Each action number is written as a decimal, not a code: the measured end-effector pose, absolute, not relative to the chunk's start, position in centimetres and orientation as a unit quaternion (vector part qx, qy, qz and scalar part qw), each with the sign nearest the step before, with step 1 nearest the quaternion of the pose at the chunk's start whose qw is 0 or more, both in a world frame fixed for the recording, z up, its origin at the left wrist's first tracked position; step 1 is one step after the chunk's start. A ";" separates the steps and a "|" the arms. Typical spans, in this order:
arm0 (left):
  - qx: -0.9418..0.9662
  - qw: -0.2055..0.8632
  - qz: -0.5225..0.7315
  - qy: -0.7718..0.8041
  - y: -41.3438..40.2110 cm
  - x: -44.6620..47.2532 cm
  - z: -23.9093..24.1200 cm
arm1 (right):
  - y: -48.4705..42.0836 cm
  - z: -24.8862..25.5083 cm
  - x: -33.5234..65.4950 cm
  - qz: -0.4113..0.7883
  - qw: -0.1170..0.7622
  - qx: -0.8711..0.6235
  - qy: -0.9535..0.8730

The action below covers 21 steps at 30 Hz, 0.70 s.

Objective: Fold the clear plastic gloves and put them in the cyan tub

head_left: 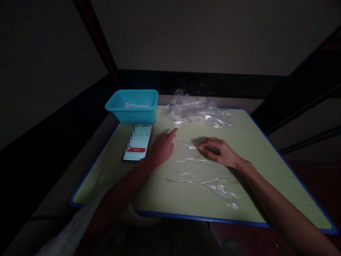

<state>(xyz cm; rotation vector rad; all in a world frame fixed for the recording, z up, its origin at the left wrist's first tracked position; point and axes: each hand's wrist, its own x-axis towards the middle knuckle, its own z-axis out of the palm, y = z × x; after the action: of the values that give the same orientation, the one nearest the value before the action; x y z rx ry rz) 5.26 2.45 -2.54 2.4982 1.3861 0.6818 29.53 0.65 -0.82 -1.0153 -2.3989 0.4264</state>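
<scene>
A clear plastic bag (197,170) lies flat on the pale green table (266,167) in front of me. My left hand (161,148) rests on the bag's upper left corner, index finger stretched forward, other fingers curled. My right hand (220,151) presses down on the bag's upper right part, fingers bent and flat against the plastic. Neither hand lifts anything.
A heap of crumpled clear plastic bags (197,112) lies at the table's far edge. A teal plastic tub (133,106) stands at the far left, with a lit phone (137,143) just in front of it. The table has a blue rim; the surroundings are dark.
</scene>
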 end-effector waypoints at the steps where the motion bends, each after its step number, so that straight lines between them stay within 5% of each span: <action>1: 0.842 0.101 0.235 0.475 2.6 5.1 -2.6 | 0.6 -0.8 29.6 0.154 0.245 -0.369 -0.883; 21: 0.911 0.081 0.136 0.380 -0.7 7.1 -2.2 | 0.6 -0.9 29.7 0.148 0.178 -0.344 -0.910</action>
<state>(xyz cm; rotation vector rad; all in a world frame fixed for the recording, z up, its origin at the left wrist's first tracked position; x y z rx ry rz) 7.07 -0.68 -2.16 2.7243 1.1368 0.4055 29.72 0.60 -0.86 -0.9737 -2.5747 0.4187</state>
